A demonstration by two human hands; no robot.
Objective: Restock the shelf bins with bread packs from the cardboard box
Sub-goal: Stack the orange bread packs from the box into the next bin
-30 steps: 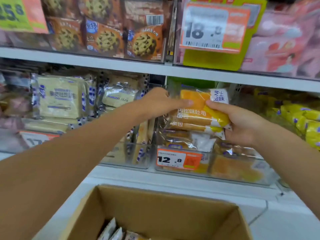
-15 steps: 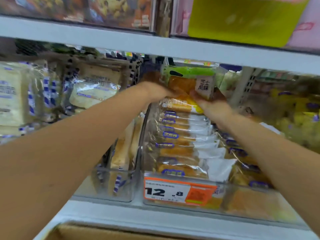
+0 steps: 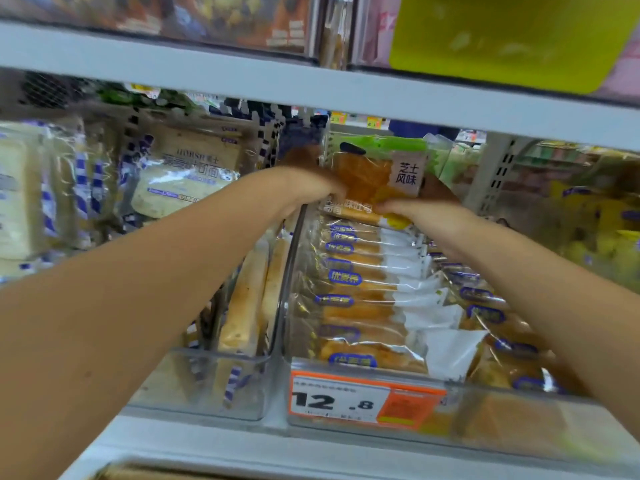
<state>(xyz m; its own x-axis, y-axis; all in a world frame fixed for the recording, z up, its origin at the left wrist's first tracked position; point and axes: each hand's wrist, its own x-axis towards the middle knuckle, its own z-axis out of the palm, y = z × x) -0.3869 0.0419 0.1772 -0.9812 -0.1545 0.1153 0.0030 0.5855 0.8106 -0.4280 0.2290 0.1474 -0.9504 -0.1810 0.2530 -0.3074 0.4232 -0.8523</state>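
Nearest, below the front of the clear bin, a strip of the cardboard box (image 3: 149, 474) shows at the bottom edge of the view; its contents are out of sight. Just above it runs the pale front lip of the shelf (image 3: 207, 445) that carries the clear bin (image 3: 519, 417). An orange and white price tag (image 3: 363, 400) reading 12.8 sits on the bin's front wall.

Inside the bin a row of bread packs (image 3: 360, 306) stands on edge from front to back, each against the next, with blue oval labels and white ends. More packs lie along the bin's right side, partly behind the right forearm. Just beside the bin on its left, a neighbouring bin (image 3: 214, 393) holds a few long loaves stood on end.

At the back of the clear bin, behind the last pack of the row, both hands hold one bread pack (image 3: 367, 181) upright, its orange face toward the camera. The left hand (image 3: 311, 188) grips its left edge with curled fingers. The right hand (image 3: 415, 211) closes on its lower right corner. The fingers behind the wrapper are hidden.

Farther left of the bin, pale toast packs (image 3: 187, 181) stand in blue-checked wrappers. To its right lie blurred yellow packs (image 3: 595, 233). Above the bin runs the upper shelf board (image 3: 277, 84), with a green card (image 3: 502, 39) above its edge.
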